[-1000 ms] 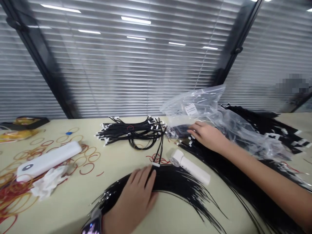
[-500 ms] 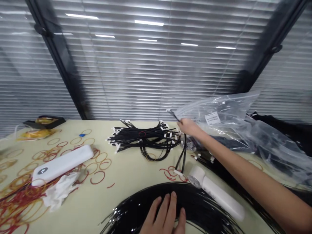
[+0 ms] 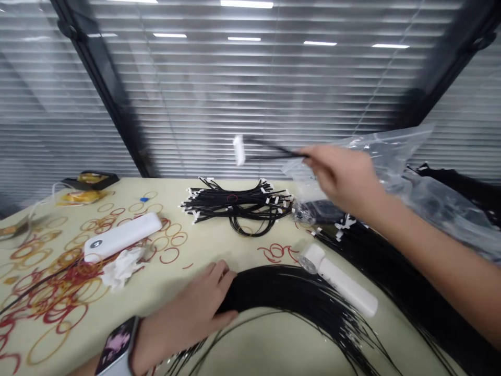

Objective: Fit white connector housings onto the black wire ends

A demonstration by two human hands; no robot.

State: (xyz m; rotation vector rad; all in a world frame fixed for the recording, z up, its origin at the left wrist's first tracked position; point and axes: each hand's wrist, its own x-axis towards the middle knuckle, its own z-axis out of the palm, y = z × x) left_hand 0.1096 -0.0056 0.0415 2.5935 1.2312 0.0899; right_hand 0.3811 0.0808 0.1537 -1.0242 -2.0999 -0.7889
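Observation:
My right hand (image 3: pixel 340 175) is raised above the table, its fingers closed on a black cable (image 3: pixel 279 152). Two dark strands run left from the fingers to a white connector (image 3: pixel 239 150) hanging in the air. My left hand (image 3: pixel 207 297), with a watch at the wrist, grips the left part of a curved bundle of black wires (image 3: pixel 277 284), thumb on the inner side and fingers over the top. Behind them, a tied bundle of black cables with white connectors (image 3: pixel 235 201) lies on the table.
A white handheld fan (image 3: pixel 346 287) lies right of the curved wires, beside a long black cable bundle (image 3: pixel 395 266). Clear plastic bags (image 3: pixel 403 156) are at the back right. Left are scattered rubber bands (image 3: pixel 47 282), a white device (image 3: pixel 123 237) and crumpled tissue (image 3: pixel 122 269).
My right hand has lifted the cable and turned it so its connector points left. My left hand has moved left along the curved wires and closed around them. The view has shifted.

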